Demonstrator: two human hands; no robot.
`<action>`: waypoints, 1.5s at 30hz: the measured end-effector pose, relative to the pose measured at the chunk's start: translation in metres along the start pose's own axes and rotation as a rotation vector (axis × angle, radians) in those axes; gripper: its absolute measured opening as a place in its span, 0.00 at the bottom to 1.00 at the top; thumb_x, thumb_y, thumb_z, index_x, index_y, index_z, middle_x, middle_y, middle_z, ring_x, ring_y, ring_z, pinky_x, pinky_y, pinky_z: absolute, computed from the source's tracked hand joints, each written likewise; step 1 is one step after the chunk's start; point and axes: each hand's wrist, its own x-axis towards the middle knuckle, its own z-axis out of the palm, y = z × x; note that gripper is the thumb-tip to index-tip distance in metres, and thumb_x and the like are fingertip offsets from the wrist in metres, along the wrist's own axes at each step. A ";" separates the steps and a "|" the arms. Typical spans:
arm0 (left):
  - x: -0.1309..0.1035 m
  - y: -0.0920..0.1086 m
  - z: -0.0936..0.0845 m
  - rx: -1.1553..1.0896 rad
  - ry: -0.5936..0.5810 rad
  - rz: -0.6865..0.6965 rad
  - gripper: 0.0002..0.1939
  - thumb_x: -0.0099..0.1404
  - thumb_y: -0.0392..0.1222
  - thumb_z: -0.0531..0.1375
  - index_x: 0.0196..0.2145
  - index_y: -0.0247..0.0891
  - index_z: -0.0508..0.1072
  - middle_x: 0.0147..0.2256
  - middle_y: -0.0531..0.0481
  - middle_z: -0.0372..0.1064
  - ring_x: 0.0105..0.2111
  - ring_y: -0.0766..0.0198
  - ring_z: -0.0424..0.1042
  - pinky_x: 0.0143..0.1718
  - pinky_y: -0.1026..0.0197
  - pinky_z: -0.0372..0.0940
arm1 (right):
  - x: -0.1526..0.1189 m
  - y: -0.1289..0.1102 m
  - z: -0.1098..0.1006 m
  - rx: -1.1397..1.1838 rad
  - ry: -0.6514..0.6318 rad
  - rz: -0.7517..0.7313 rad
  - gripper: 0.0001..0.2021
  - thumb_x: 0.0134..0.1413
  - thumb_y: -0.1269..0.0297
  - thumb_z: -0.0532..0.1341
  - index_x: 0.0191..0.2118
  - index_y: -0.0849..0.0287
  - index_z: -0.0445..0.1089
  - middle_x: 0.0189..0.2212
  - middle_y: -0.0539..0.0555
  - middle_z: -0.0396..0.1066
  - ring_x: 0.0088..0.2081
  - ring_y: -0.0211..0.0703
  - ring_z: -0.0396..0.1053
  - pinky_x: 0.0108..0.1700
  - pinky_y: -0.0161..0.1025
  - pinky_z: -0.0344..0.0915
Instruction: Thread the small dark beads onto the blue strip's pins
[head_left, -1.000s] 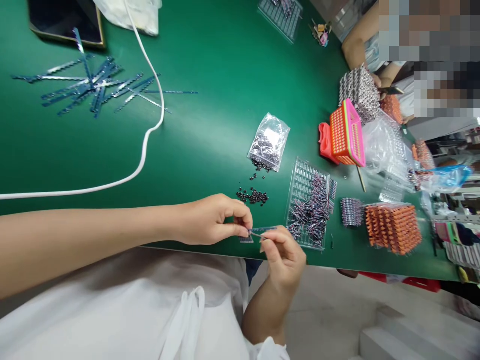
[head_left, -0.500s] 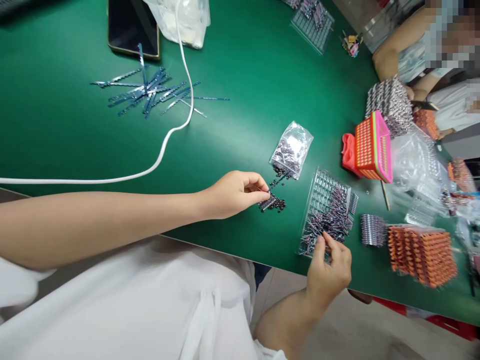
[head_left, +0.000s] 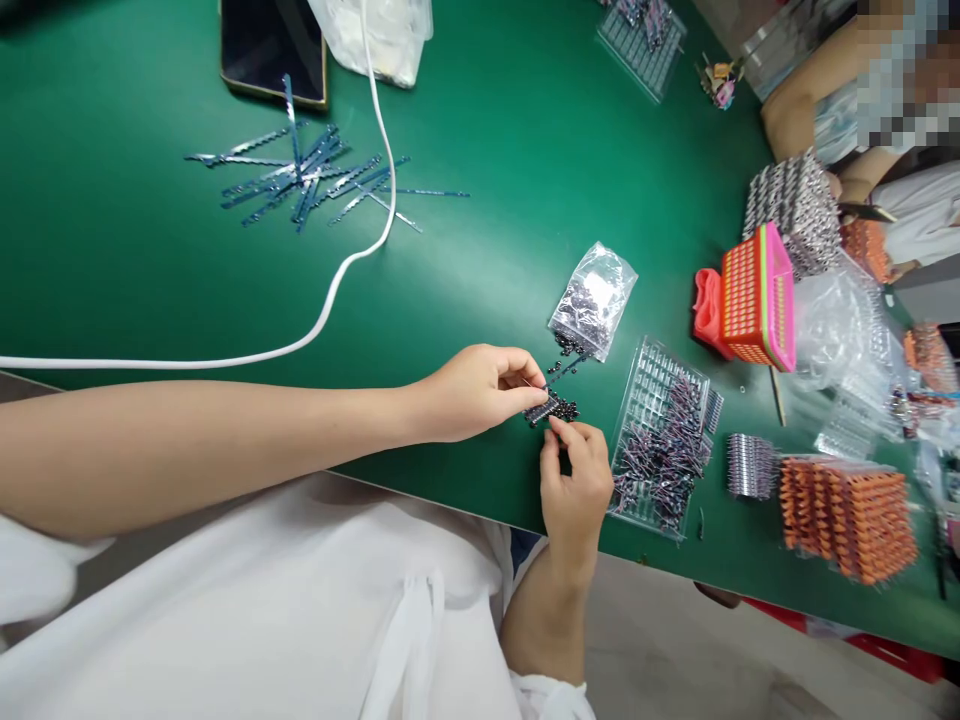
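My left hand (head_left: 480, 395) is closed in a pinch on a thin dark strip (head_left: 568, 370), which slants away from the fingertips. My right hand (head_left: 576, 480) has come in close beside it, thumb and forefinger pinched over small dark beads (head_left: 566, 409); whatever it holds is too small to make out. A short ridged dark piece (head_left: 541, 410) lies under the left fingertips. Just beyond, more beads spill from a clear zip bag (head_left: 594, 300). To the right lies a clear ridged plastic tray (head_left: 646, 375) heaped with thin dark-and-pink pieces (head_left: 667, 450).
Blue wavy strips (head_left: 300, 180) lie in a loose pile at the upper left, near a phone (head_left: 274, 50). A white cable (head_left: 330, 300) crosses the table. On the right stand a plastic basket (head_left: 757, 300) and orange stacked pieces (head_left: 847, 515). Another person's arm (head_left: 795, 110) is beyond.
My right hand has moved left from the tray's heap to the beads by my left hand. The left hand keeps its pinch in nearly the same place. The view has shifted slightly.
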 end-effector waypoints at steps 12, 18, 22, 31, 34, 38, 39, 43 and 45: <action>0.000 -0.003 0.000 0.040 -0.020 0.000 0.07 0.63 0.43 0.62 0.33 0.35 0.74 0.30 0.51 0.76 0.33 0.64 0.74 0.35 0.62 0.65 | -0.006 0.001 0.001 -0.016 -0.005 -0.024 0.11 0.61 0.72 0.59 0.46 0.56 0.74 0.38 0.55 0.70 0.41 0.42 0.70 0.44 0.41 0.70; -0.001 -0.002 0.001 0.040 -0.024 0.001 0.07 0.63 0.42 0.62 0.33 0.36 0.74 0.31 0.50 0.77 0.33 0.63 0.74 0.36 0.62 0.66 | -0.007 0.000 -0.001 0.056 -0.055 0.042 0.10 0.62 0.70 0.59 0.46 0.56 0.74 0.37 0.54 0.71 0.40 0.41 0.70 0.43 0.42 0.70; -0.001 -0.002 0.001 0.031 -0.037 0.003 0.07 0.64 0.43 0.61 0.33 0.36 0.75 0.31 0.51 0.77 0.33 0.63 0.74 0.36 0.62 0.66 | -0.004 0.000 -0.004 -0.001 -0.082 -0.005 0.10 0.63 0.70 0.58 0.46 0.56 0.74 0.37 0.55 0.71 0.41 0.42 0.70 0.45 0.43 0.70; -0.002 -0.002 0.000 0.061 -0.062 0.010 0.08 0.64 0.44 0.61 0.33 0.36 0.75 0.31 0.50 0.77 0.33 0.62 0.74 0.37 0.61 0.66 | 0.011 0.001 -0.011 -0.160 -0.205 -0.146 0.08 0.65 0.69 0.56 0.44 0.58 0.72 0.36 0.55 0.73 0.40 0.43 0.70 0.44 0.41 0.68; -0.002 -0.002 0.000 0.079 -0.078 0.019 0.09 0.64 0.45 0.61 0.33 0.36 0.74 0.31 0.50 0.77 0.34 0.62 0.74 0.37 0.62 0.66 | 0.015 0.002 -0.007 -0.176 -0.193 -0.145 0.07 0.64 0.69 0.56 0.41 0.58 0.72 0.34 0.54 0.72 0.37 0.41 0.69 0.41 0.39 0.67; -0.003 -0.003 0.000 0.161 -0.109 0.031 0.10 0.64 0.46 0.60 0.34 0.37 0.75 0.33 0.50 0.78 0.33 0.62 0.74 0.35 0.62 0.65 | 0.014 0.000 -0.005 -0.076 -0.119 -0.097 0.05 0.62 0.69 0.57 0.36 0.58 0.70 0.29 0.50 0.69 0.31 0.37 0.65 0.35 0.36 0.66; -0.003 -0.003 0.000 0.180 -0.127 0.034 0.10 0.64 0.46 0.60 0.35 0.37 0.75 0.34 0.49 0.78 0.34 0.62 0.75 0.36 0.62 0.65 | 0.012 -0.002 -0.006 -0.035 -0.086 -0.076 0.05 0.62 0.70 0.58 0.35 0.58 0.70 0.29 0.50 0.68 0.30 0.35 0.65 0.34 0.35 0.65; -0.009 -0.001 0.001 0.173 -0.227 0.081 0.09 0.65 0.44 0.60 0.39 0.37 0.76 0.41 0.48 0.79 0.42 0.60 0.76 0.42 0.62 0.67 | 0.004 -0.010 -0.012 0.081 0.037 -0.005 0.04 0.59 0.72 0.60 0.36 0.57 0.70 0.30 0.49 0.70 0.29 0.34 0.67 0.32 0.33 0.66; -0.012 -0.001 0.003 0.149 -0.265 0.108 0.09 0.65 0.44 0.60 0.39 0.37 0.76 0.43 0.47 0.79 0.44 0.59 0.76 0.45 0.61 0.67 | -0.002 -0.012 -0.013 0.095 0.084 -0.016 0.04 0.58 0.72 0.61 0.37 0.56 0.70 0.31 0.49 0.71 0.30 0.34 0.68 0.31 0.33 0.66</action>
